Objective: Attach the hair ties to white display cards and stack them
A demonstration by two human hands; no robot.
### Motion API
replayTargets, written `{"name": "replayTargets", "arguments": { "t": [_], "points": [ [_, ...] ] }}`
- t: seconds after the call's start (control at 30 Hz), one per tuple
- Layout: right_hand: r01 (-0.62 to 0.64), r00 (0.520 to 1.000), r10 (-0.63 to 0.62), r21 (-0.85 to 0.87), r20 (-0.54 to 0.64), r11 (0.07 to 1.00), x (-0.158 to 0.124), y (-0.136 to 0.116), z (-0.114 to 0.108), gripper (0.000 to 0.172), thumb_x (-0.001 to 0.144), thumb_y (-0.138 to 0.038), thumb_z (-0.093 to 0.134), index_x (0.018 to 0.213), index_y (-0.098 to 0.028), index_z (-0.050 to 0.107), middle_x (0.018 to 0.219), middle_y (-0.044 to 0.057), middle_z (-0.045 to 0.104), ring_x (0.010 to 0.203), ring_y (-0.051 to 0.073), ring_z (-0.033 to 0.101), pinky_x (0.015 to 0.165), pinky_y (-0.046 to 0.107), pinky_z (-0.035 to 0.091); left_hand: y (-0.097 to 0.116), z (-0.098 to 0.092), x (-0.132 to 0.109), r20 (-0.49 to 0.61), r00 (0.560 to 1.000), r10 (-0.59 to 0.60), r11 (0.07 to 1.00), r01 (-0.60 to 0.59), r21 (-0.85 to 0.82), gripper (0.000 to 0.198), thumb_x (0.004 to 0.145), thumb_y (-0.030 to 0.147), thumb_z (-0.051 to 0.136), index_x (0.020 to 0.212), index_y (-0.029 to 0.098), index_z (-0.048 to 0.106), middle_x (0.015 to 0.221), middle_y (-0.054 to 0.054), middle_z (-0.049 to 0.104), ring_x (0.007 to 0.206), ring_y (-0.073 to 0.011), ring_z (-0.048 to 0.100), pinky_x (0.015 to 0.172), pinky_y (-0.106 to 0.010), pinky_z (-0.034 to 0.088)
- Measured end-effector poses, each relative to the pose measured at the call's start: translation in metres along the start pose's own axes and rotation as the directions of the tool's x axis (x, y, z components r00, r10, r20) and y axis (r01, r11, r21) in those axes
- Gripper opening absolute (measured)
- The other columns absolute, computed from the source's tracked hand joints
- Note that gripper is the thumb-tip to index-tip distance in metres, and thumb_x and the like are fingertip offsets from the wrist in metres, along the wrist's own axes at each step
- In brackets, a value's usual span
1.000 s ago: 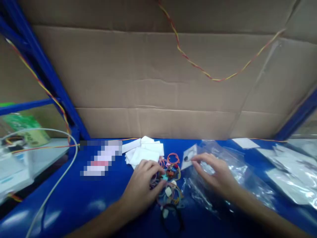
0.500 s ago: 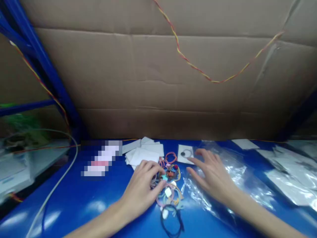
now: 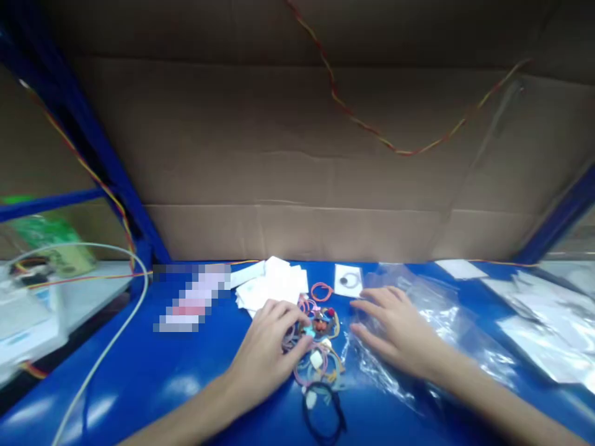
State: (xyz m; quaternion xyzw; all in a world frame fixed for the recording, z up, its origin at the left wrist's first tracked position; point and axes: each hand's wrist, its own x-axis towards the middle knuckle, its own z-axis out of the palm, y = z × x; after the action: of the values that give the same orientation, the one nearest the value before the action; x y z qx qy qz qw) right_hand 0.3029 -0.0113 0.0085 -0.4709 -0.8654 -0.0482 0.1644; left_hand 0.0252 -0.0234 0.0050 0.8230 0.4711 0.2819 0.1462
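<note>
Head view: small white packet (image 3: 348, 286) just out of right hand (image 3: 395, 331), now flat on blue table (image 3: 218, 371) beyond its fingertips; that hand apparently freed, fingers loosely spread, nothing held. Left hand (image 3: 269, 337) bent over wire pile (image 3: 320, 327), thumb and index close together at teal piece (image 3: 308, 332), grip on it impossible to make out. White papers (image 3: 272, 288) behind left hand; black coil (image 3: 341, 421) nearer. Possible hindrance: clear plastic bag (image 3: 441, 310), crumpled beneath and beside right hand, contact unclear.
</note>
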Motion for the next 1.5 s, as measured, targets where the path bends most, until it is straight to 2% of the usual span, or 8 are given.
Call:
{"name": "replayTargets", "arguments": {
  "t": [0.1,0.23,0.37,0.6,0.83,1.07,1.33,1.5],
  "points": [
    [0.03,0.999,-0.032,0.041,0.041,0.999,-0.002,-0.002,-0.006,0.032,0.095,-0.045,0.065,0.113,-0.022,0.079,0.109,0.013,0.075,0.1,0.034,0.068,0.09,0.051,0.051,0.0,-0.001,0.001,0.027,1.0,-0.01,1.0,0.01,0.005,0.011,0.092,0.026,0.068,0.103,0.025,0.071,0.112,-0.006,0.071,0.109,-0.0296,0.059,0.094,-0.045,0.048],
    [0.051,0.996,-0.057,0.09,0.066,0.995,-0.001,-0.003,-0.005,0.018,0.098,-0.03,0.064,0.101,-0.024,0.08,0.095,0.008,0.075,0.09,0.028,0.069,0.086,0.045,0.048,0.001,-0.002,0.001,0.04,0.999,-0.016,1.0,0.016,-0.003,0.011,0.093,0.025,0.067,0.104,0.024,0.071,0.114,-0.007,0.07,0.11,-0.0298,0.058,0.095,-0.045,0.048],
    [0.053,0.997,-0.059,0.102,0.057,0.993,0.001,0.0,-0.002,0.021,0.099,-0.02,0.059,0.089,-0.022,0.077,0.084,0.005,0.074,0.083,0.025,0.068,0.08,0.041,0.045,-0.001,-0.001,0.001,0.032,0.999,-0.007,1.0,0.007,-0.006,0.011,0.093,0.025,0.067,0.103,0.023,0.071,0.114,-0.007,0.071,0.11,-0.0305,0.058,0.095,-0.046,0.049],
    [-0.004,0.983,0.048,0.24,-0.175,0.971,-0.002,-0.003,-0.008,0.02,0.104,-0.024,0.043,0.091,-0.021,0.058,0.083,0.006,0.069,0.076,0.024,0.062,0.074,0.04,0.047,-0.002,0.0,0.002,0.022,1.0,0.006,1.0,-0.006,0.012,0.011,0.093,0.026,0.066,0.103,0.024,0.071,0.113,-0.007,0.071,0.109,-0.0305,0.059,0.094,-0.046,0.05],
    [0.034,0.896,0.225,0.564,-0.383,0.825,-0.004,-0.006,-0.013,0.022,0.107,-0.029,0.041,0.089,-0.022,0.053,0.078,0.002,0.062,0.07,0.018,0.062,0.065,0.03,0.049,-0.006,0.003,-0.001,-0.005,0.999,0.051,0.998,-0.05,0.042,0.011,0.094,0.025,0.065,0.103,0.023,0.07,0.12,-0.009,0.066,0.113,-0.031,0.059,0.096,-0.048,0.05],
    [0.113,0.834,0.182,0.484,-0.522,0.868,-0.01,-0.012,-0.013,0.011,0.103,-0.022,0.049,0.094,-0.023,0.055,0.077,0.0,0.061,0.066,0.017,0.062,0.061,0.027,0.052,0.01,0.0,-0.006,-0.103,0.975,0.197,0.98,-0.199,-0.004,0.015,0.095,0.025,0.065,0.109,0.025,0.07,0.117,-0.008,0.07,0.112,-0.0293,0.06,0.097,-0.043,0.048],
    [0.318,0.862,-0.099,0.377,-0.497,0.87,-0.017,-0.031,-0.009,0.011,0.104,-0.019,0.053,0.103,-0.023,0.063,0.072,-0.001,0.074,0.052,0.013,0.067,0.051,0.022,0.05,0.03,0.003,-0.018,0.061,0.978,0.198,0.946,-0.174,-0.274,0.045,0.082,0.042,0.081,0.122,0.024,0.069,0.112,-0.007,0.075,0.102,-0.0291,0.063,0.095,-0.043,0.047],
    [0.375,0.849,-0.192,0.308,-0.492,0.874,-0.021,-0.038,-0.005,0.014,0.108,-0.023,0.048,0.106,-0.024,0.062,0.078,0.0,0.078,0.053,0.013,0.069,0.054,0.024,0.051,0.041,0.004,-0.018,0.074,0.981,0.18,0.943,-0.151,-0.296,0.011,0.093,0.028,0.067,0.1,0.024,0.075,0.089,-0.003,0.077,0.087,-0.0236,0.065,0.085,-0.036,0.047]
  ]
}}
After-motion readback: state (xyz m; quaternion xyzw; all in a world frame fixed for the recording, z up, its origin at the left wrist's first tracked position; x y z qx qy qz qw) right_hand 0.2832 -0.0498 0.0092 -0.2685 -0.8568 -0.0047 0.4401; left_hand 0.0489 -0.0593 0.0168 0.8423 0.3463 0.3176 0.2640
